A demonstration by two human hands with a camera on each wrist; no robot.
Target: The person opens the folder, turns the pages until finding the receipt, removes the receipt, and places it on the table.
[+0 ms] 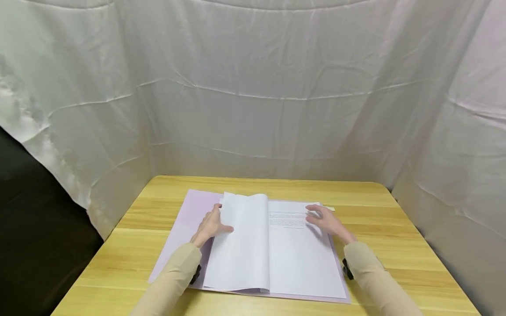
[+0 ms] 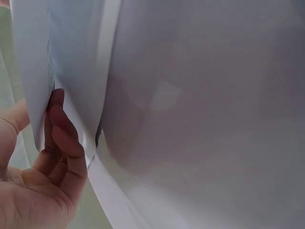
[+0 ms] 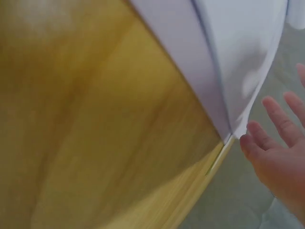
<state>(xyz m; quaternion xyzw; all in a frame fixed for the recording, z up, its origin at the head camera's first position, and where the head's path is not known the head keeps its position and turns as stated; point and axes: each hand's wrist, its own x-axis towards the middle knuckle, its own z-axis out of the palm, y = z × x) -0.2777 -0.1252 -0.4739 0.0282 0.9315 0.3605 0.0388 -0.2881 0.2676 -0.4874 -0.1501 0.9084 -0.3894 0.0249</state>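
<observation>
A lilac folder (image 1: pixel 186 219) lies spread on the table with white sheets in it. Its left-hand sheet (image 1: pixel 243 245) is turned over and bulges along the middle fold. My left hand (image 1: pixel 209 226) holds this sheet by its outer edge. In the left wrist view, the thumb is on one side of the paper (image 2: pixel 31 62) and the fingers (image 2: pixel 69 138) are behind it. Over the upper part of the printed right-hand page (image 1: pixel 304 263) hovers my right hand (image 1: pixel 324 219), its fingers spread and relaxed, holding nothing.
A small pale yellow tab (image 1: pixel 329 208) sticks out past the folder's upper right edge. Under everything is a light wooden table (image 1: pixel 379 228). Grey-white cloth (image 1: pixel 253 109) hangs behind it and at both sides, with a black area (image 1: pixel 35 228) at far left.
</observation>
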